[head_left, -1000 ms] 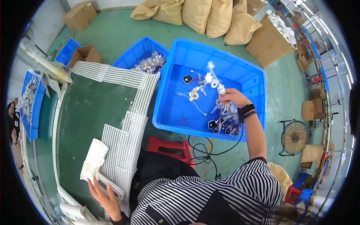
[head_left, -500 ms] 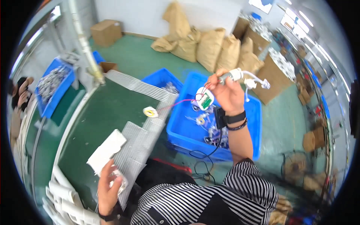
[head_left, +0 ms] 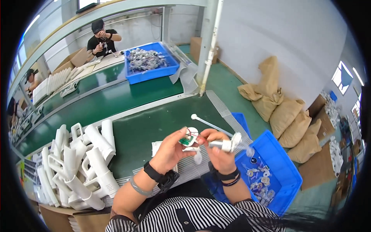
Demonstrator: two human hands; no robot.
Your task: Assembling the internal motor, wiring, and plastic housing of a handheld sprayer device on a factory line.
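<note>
Over the green bench (head_left: 148,123), my hands are close together. My left hand (head_left: 170,149) is closed on a white housing with a green circuit board (head_left: 187,140), pinched between thumb and fingers. Thin red wires run from it toward my right hand (head_left: 222,156), which is wrapped around a silver motor (head_left: 217,145) with a white end piece (head_left: 235,142). A blurred translucent part hangs off its right end. Behind my hands lies a white rod (head_left: 210,123) with a round tip. White pieces on the bench below are partly covered by my left hand.
White plastic housings (head_left: 83,170) are heaped at the left. A blue bin (head_left: 288,176) of small parts stands at right, near brown sacks (head_left: 288,118). Across the bench, a blue tray (head_left: 145,79) holds many parts; a co-worker (head_left: 102,40) sits beyond. A pale post (head_left: 210,46) rises behind.
The view has swung left. My right hand has brought the motor from above the blue bin to the bench, and my left hand, formerly apart, now grips the circuit-board housing.
</note>
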